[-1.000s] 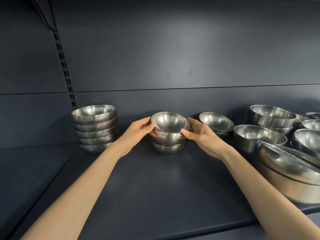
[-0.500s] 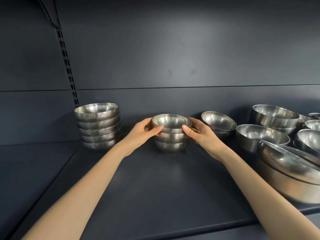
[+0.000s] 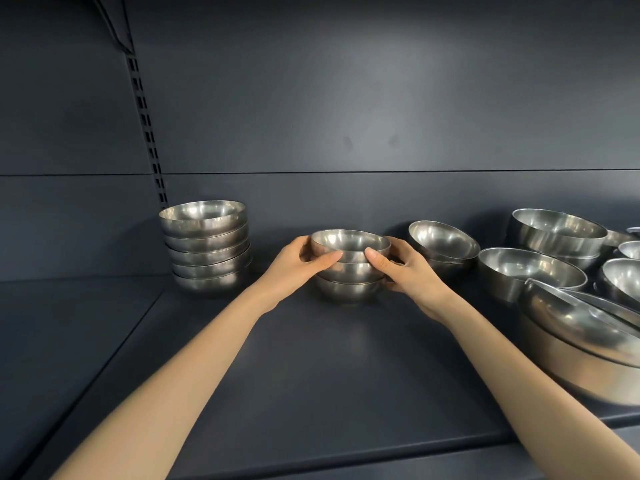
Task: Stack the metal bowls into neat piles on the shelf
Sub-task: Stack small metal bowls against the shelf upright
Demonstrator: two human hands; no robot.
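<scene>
The dark shelf (image 3: pixel 311 393) ran nearest us, under both forearms. Low right and close in sat the big bowls (image 3: pixel 571 344), nested crooked, one tilted inside the other.

Further in, our left hand (image 3: pixel 291 271) and right hand (image 3: pixel 408 275) cupped the middle pile (image 3: pixel 349 282) from either side. It was three small bowls nested together, standing on the shelf about mid-width. Both hands were curled onto it. The thumbs pressed the near wall of the top bowl (image 3: pixel 349 242) just under its rim, and the fingers wrapped round the far sides, mostly hidden. The top bowl looked level and seated in the one below.

Handling, as we judged it: thin polished steel, stiff, each bowl light, not fragile. The walls were smooth and likely slippery. With rounded bases, a pile could rock or slide on the shelf, and a push from one side only could skew the nesting. The best hold seemed to be opposite walls under the rim, with two hands for a pile; a rim pinch would do for a single bowl.

Beyond, on the left, the left pile (image 3: pixel 207 251) of five bowls stood neat near the back panel (image 3: pixel 346 116). Just right of our right hand, a tilted bowl (image 3: pixel 445 242) sat askew on another. Loose bowls (image 3: pixel 530 271) further right were not yet piled. A slotted upright (image 3: pixel 143 109) ran up the back.
</scene>
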